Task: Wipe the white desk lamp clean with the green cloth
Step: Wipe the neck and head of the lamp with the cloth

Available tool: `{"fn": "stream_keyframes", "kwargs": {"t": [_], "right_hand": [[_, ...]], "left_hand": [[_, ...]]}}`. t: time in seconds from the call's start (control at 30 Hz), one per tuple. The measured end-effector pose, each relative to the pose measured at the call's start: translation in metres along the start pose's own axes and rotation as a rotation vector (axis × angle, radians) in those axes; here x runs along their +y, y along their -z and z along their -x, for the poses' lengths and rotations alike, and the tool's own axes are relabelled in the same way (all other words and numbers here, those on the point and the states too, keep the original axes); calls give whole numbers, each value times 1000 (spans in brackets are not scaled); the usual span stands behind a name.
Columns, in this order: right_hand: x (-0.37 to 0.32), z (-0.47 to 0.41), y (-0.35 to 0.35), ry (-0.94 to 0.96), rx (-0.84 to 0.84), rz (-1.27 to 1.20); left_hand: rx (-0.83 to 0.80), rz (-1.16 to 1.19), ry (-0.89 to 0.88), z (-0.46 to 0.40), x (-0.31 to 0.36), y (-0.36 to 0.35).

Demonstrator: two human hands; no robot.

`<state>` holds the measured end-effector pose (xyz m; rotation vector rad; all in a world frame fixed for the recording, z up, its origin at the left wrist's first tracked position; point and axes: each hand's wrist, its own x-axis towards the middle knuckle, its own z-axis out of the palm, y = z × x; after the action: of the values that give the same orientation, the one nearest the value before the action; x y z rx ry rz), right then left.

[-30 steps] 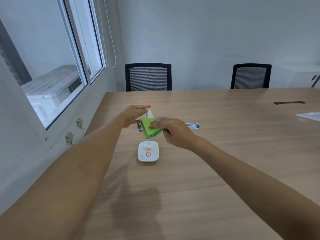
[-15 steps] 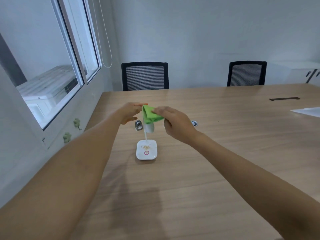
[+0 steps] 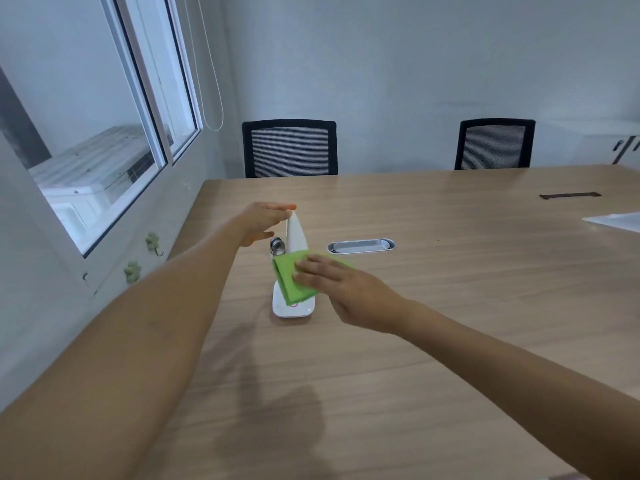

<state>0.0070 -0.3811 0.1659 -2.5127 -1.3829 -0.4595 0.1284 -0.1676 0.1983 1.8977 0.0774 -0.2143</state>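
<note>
In the head view, the white desk lamp (image 3: 293, 271) stands on the wooden conference table (image 3: 433, 306) near its window-side edge, its long axis close to upright: the flat square base (image 3: 292, 309) sits at the bottom and the tapered head (image 3: 295, 233) rises toward twelve o'clock from it. The left hand (image 3: 263, 221) steadies the very top of the head, fingers extended and held together over the tip with the thumb lower down, so it pins the lamp rather than closing around it; whether the palm also touches the lamp's far side cannot be told. The right hand (image 3: 341, 282) presses the folded green cloth (image 3: 294, 278) flat against the lamp's lower part, fingers straight and slightly spread on top of the cloth, not curled around it. The cloth lies at nine o'clock from the right fingertips and covers the join of stem and base, with the base's front edge showing at six o'clock below it. The bare head lies at twelve o'clock from the cloth, so a wiping stroke would probably run along that upright axis, and the right hand is the nearer one to make it. A metal cable grommet (image 3: 361, 245) lies at three o'clock of the lamp, apart from it.
</note>
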Motion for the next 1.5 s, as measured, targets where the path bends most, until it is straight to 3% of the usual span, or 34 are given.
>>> {"fn": "stream_keyframes", "kwargs": {"t": [0.1, 0.27, 0.5, 0.67, 0.9, 1.07, 1.2, 1.5], "right_hand": [[-2, 7, 3, 32, 35, 34], [17, -29, 20, -204, 197, -16], [37, -73, 18, -367, -78, -45], [28, -56, 14, -278, -64, -79], [-4, -2, 8, 95, 11, 56], [8, -32, 17, -101, 167, -10], [24, -55, 9, -300, 135, -131], [13, -15, -11, -171, 198, -121]], "left_hand": [[5, -1, 7, -1, 0, 1], [6, 19, 16, -2, 0, 2], [16, 37, 39, -3, -1, -1], [-16, 68, 34, -3, -3, -1], [-25, 36, 54, -1, 0, -2], [-4, 70, 54, -4, 0, -2], [20, 69, 49, -2, 2, -4], [2, 50, 79, -3, 5, -3]]}}
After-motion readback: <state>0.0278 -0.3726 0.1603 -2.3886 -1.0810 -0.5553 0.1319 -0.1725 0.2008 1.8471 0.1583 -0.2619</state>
